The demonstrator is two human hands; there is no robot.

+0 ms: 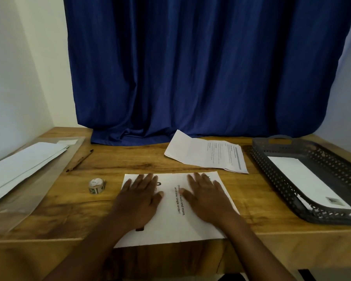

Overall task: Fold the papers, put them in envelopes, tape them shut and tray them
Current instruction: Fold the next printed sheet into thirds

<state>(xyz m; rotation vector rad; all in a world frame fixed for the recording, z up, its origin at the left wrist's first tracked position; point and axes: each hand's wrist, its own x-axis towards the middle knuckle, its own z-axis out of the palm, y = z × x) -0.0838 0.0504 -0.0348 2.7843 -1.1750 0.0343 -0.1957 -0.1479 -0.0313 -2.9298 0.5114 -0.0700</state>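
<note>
Grey perforated tray [288,191] sits at the right end of the wooden table [130,159], with a handle cutout on its far wall. Inside: one white envelope [304,179] lying flat, long axis running from the far left to the near right of the tray, with a small printed patch at its near right corner.

Clear plastic sleeve [49,179] at the far left, with a stack of white envelopes [22,167] lying on it, long axis angled from the near left to the far right.

Working sheet of paper [170,224] lies flat at the near edge, centre, its near edge slightly over the table lip. It is white with black print; the text lines run away from the person, so it reads sideways. Long axis is hard to tell.

Left hand [139,201] and right hand [206,199] both lie palm down on the sheet, fingers straight and spread, pointing away, gripping nothing.

Stack of printed papers [209,157] lies behind the sheet to the right, near the tray, partly creased, long axis left to right.

Tape roll [96,186] stands just left of the sheet. Pen [80,160] lies further back, diagonal. Blue curtain [190,67] hangs behind, with its hem on the table.
</note>
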